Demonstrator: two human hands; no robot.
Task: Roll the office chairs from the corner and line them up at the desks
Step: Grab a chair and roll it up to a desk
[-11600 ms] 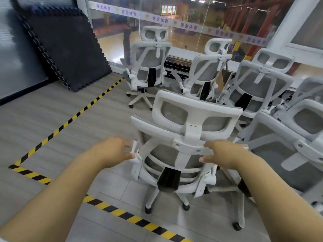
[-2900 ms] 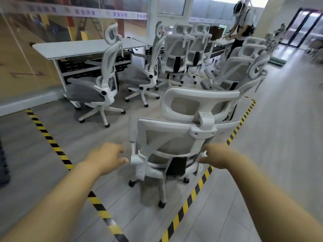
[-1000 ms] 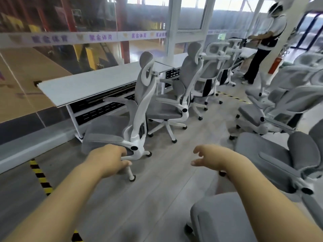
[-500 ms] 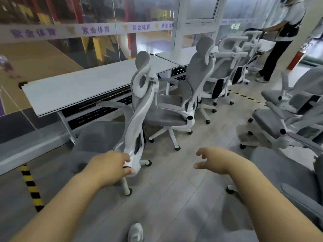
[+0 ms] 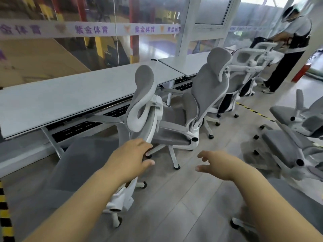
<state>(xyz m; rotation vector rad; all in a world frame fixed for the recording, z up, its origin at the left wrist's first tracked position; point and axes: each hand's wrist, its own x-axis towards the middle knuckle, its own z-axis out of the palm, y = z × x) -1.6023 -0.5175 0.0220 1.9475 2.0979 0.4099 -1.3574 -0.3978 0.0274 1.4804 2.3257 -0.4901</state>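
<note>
Where the glass wall [image 5: 52, 55] runs along the left, a long white desk [image 5: 70, 95] stands against it, with a second desk [image 5: 188, 63] butted on at its far end. The nearest chair [image 5: 139, 109], grey with a white frame, stands just beside the long desk, its seat turned toward the desk's near end. A second chair [image 5: 209, 81] sits beyond it at the join of the desks, and a third chair [image 5: 248, 67] is farther on. Loose chairs [image 5: 286, 147] crowd the right side of the floor, well apart from the desks. Another person [image 5: 293, 41] bends over a chair at the far end. The left hand [image 5: 129, 159] lies against the white back edge of the nearest chair, thumb spread; whether it clasps the frame cannot be told. The right hand [image 5: 220, 163] hangs over the floor, fingers loosely spread, holding nothing. Yellow-and-black tape [image 5: 4, 215] marks the floor at the lower left.
</note>
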